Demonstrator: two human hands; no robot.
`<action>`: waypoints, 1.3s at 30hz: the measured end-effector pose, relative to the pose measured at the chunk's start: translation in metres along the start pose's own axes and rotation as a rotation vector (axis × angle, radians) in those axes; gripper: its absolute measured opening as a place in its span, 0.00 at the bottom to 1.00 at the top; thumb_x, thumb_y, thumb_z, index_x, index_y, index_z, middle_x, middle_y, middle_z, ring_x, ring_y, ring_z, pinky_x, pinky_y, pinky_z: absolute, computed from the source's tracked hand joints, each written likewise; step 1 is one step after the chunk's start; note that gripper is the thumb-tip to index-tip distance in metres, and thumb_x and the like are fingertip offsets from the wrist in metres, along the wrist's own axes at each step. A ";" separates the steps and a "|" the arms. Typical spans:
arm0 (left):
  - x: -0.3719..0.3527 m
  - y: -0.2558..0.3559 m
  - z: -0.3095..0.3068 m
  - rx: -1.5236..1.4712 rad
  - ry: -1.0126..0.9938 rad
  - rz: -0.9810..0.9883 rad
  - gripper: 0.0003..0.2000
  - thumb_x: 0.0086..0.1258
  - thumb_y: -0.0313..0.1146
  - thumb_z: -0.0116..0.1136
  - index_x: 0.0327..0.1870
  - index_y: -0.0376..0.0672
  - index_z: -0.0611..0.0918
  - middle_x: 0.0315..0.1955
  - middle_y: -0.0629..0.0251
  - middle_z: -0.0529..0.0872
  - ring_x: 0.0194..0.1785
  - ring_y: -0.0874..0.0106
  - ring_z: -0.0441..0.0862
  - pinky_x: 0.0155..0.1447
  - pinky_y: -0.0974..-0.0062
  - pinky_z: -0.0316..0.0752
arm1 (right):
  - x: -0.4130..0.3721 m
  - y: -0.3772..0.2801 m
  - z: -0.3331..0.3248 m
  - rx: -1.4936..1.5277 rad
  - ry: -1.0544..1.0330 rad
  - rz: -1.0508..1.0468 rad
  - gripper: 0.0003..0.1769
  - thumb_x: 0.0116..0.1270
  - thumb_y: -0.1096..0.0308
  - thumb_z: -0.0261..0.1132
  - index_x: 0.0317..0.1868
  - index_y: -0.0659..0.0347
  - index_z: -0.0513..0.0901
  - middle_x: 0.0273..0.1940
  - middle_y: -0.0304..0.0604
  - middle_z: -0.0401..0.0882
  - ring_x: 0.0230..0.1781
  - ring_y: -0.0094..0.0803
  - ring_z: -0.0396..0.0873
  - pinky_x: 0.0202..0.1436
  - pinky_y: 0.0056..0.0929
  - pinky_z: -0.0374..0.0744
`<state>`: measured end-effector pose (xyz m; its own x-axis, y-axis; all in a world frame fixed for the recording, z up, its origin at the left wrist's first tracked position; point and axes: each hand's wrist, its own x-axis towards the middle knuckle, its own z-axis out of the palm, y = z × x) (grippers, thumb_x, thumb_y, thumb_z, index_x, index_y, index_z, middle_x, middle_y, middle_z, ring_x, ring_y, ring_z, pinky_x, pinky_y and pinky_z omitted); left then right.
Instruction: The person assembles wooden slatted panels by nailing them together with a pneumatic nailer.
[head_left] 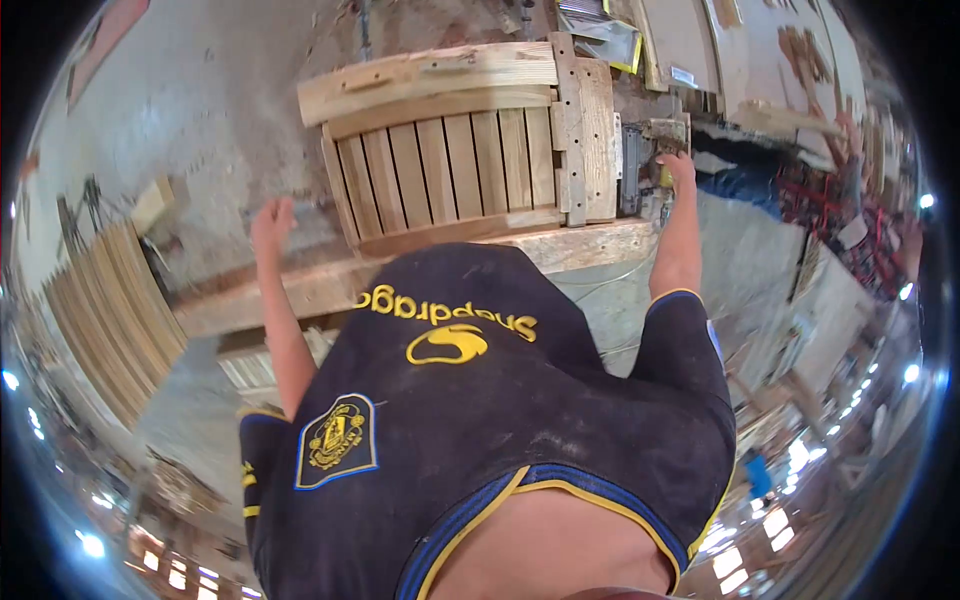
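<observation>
On the bench in front of me lies a wooden frame with slats (455, 170), its slats side by side between thick rails. A wooden rail with drilled holes (571, 140) runs along its right side. My left hand (272, 228) is over the bench to the left of the frame, its fingers loosely bent and apart, with nothing visible in them. Right of the frame, my right hand (677, 168) has its fingers curled over a small part of a metal clamp-like device (632, 165); the exact part under the fingers is too small to make out.
A row of wooden strips (115, 320) lies at the left, with a wood block (152, 204) near it. The bench's front beam (600, 243) runs before my body. Boards (790, 120) and a person in blue trousers (745, 188) are at the right.
</observation>
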<state>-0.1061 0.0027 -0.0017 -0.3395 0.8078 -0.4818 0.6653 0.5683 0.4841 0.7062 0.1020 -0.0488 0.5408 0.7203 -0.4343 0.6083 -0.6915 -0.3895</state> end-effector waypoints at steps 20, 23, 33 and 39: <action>-0.007 0.025 0.009 -0.267 0.430 0.056 0.12 0.63 0.39 0.54 0.35 0.42 0.86 0.19 0.69 0.84 0.24 0.78 0.79 0.36 0.78 0.72 | -0.193 -0.217 0.042 0.585 -0.479 0.035 0.12 0.59 0.60 0.68 0.36 0.59 0.77 0.19 0.34 0.69 0.13 0.21 0.67 0.15 0.23 0.67; -0.013 0.033 0.009 -0.378 0.505 0.071 0.11 0.63 0.37 0.54 0.34 0.41 0.86 0.17 0.69 0.83 0.23 0.79 0.78 0.35 0.80 0.71 | -0.198 -0.222 0.049 0.563 -0.483 0.011 0.12 0.59 0.59 0.67 0.33 0.59 0.78 0.19 0.34 0.68 0.13 0.21 0.68 0.15 0.24 0.67; -0.009 0.028 0.013 -0.469 0.541 0.078 0.10 0.64 0.32 0.52 0.34 0.40 0.85 0.17 0.69 0.83 0.22 0.81 0.77 0.31 0.82 0.69 | -0.201 -0.222 0.063 0.526 -0.421 0.010 0.12 0.58 0.63 0.69 0.34 0.61 0.78 0.19 0.38 0.70 0.12 0.25 0.67 0.13 0.29 0.67; -0.004 0.021 0.018 -0.541 0.556 0.100 0.10 0.64 0.32 0.52 0.33 0.39 0.85 0.17 0.69 0.83 0.22 0.81 0.77 0.31 0.82 0.70 | -0.200 -0.223 0.072 0.529 -0.396 -0.003 0.12 0.58 0.64 0.69 0.31 0.62 0.76 0.19 0.38 0.70 0.11 0.25 0.67 0.13 0.29 0.67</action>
<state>-0.0785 0.0087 -0.0023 -0.6734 0.7376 -0.0500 0.3420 0.3707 0.8635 0.4203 0.1083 0.0663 0.2236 0.7184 -0.6588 0.1875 -0.6950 -0.6942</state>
